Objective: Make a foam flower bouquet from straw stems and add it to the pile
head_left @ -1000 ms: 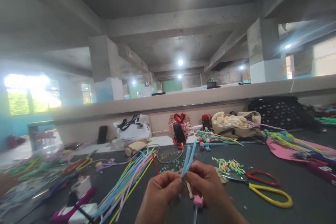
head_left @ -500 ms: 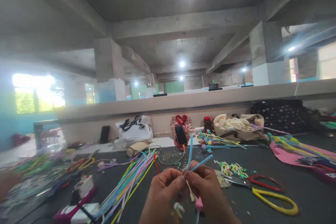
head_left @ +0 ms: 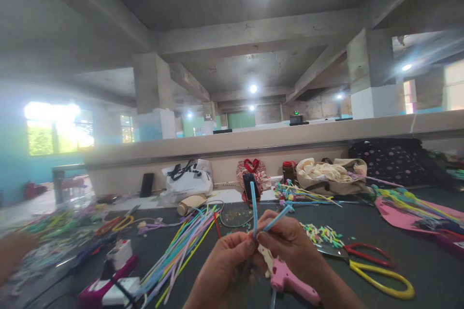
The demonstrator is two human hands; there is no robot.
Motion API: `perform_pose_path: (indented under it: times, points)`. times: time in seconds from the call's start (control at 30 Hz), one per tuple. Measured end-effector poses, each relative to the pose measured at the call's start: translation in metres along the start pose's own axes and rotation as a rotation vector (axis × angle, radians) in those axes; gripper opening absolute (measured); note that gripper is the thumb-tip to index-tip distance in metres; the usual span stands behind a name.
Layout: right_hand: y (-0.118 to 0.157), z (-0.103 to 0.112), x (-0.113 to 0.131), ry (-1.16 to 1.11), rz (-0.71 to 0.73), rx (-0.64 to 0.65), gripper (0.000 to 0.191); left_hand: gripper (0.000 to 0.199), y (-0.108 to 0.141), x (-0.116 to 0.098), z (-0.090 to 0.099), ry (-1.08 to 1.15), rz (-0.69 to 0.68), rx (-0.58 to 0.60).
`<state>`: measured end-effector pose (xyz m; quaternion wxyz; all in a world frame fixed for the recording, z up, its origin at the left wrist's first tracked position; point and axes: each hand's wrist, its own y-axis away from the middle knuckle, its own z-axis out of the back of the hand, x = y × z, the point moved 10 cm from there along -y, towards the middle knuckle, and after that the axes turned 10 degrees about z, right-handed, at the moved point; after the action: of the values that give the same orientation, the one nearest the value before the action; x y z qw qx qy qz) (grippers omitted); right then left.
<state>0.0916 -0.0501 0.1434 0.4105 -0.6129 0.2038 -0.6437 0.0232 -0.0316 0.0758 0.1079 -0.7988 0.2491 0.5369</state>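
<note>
Blue lengths [head_left: 254, 210]: held up over the table's near middle, two ends spread in a V – whether joined at the base cannot be told, as it is hidden by fingertips.
Left hand [head_left: 232, 256]: closed, base of the V pinched between thumb and fingers.
Right hand [head_left: 290, 237]: closed, same base pinched from the other side, fingertips meeting the left ones.
Pink glue gun [head_left: 285, 276]: seen just below the right hand, handle pointed toward the lower right.
Clippings [head_left: 324, 235]: heaped beyond the right hand, mixed green, yellow and white.
Scissors [head_left: 334, 251]: laid right of the right hand, one red and one yellow handle, blades partly covered by the arm.
Loose stems [head_left: 186, 251]: bundled left of the left hand, pastel colours.
Phone [head_left: 247, 184]: propped against the red patterned bag [head_left: 264, 181], partly covered by one blue end.
Back row: white bag [head_left: 186, 186], red-capped bottle [head_left: 289, 173] and canvas bag [head_left: 359, 166] lined up.
Far left: another person's hand [head_left: 16, 253] shown blurred.
</note>
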Motion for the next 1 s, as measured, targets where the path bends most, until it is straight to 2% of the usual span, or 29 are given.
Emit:
perform_pose_path:
  times: [0.07,0.13,0.23,0.33,0.43,0.5,0.57,0.63,0.67,0.77,0.87,0.93,1.0]
  points:
    - [0.005,0.000,-0.015,-0.121,-0.092,-0.060,0.018,0.018,0.002,-0.006,0.003,0.005,-0.078,-0.059]
    - [0.014,0.006,-0.037,-0.229,-0.199,-0.215,0.019,0.014,0.007,-0.013,0.012,-0.020,-0.174,-0.179]
    - [0.028,0.015,-0.058,-0.189,-0.272,-0.401,0.022,0.010,0.017,-0.023,0.023,-0.210,-0.266,-0.387]
    - [0.029,0.015,-0.051,0.033,-0.246,-0.377,0.021,0.011,0.026,-0.036,0.025,-0.511,-0.369,-0.550]
    - [0.024,0.014,-0.035,0.211,-0.195,-0.350,0.017,0.013,0.037,-0.050,0.016,-0.823,-0.545,-0.700]
    - [0.022,0.016,-0.030,0.255,-0.173,-0.367,0.019,0.014,0.045,-0.055,0.008,-0.940,-0.662,-0.772]
    - [0.022,0.017,-0.033,0.209,-0.175,-0.386,0.023,0.015,0.047,-0.056,0.005,-0.963,-0.706,-0.786]
    - [0.022,0.014,-0.044,0.031,-0.217,-0.389,0.023,0.013,0.041,-0.053,0.010,-0.870,-0.634,-0.730]
    - [0.023,0.010,-0.051,-0.090,-0.240,-0.382,0.022,0.013,0.034,-0.049,0.014,-0.767,-0.555,-0.660]
    - [0.021,-0.002,-0.061,-0.447,-0.237,-0.371,0.021,0.017,0.010,-0.021,0.013,-0.290,-0.235,-0.299]
    - [0.016,-0.016,-0.062,-0.710,-0.221,-0.292,0.018,0.019,0.002,0.000,-0.010,0.032,-0.015,0.026]
    - [0.013,-0.020,-0.060,-0.765,-0.223,-0.242,0.017,0.017,0.003,0.003,-0.018,0.082,0.016,0.104]
    - [0.011,-0.015,-0.056,-0.682,-0.205,-0.244,0.013,0.016,0.005,0.000,-0.016,0.090,0.002,0.070]
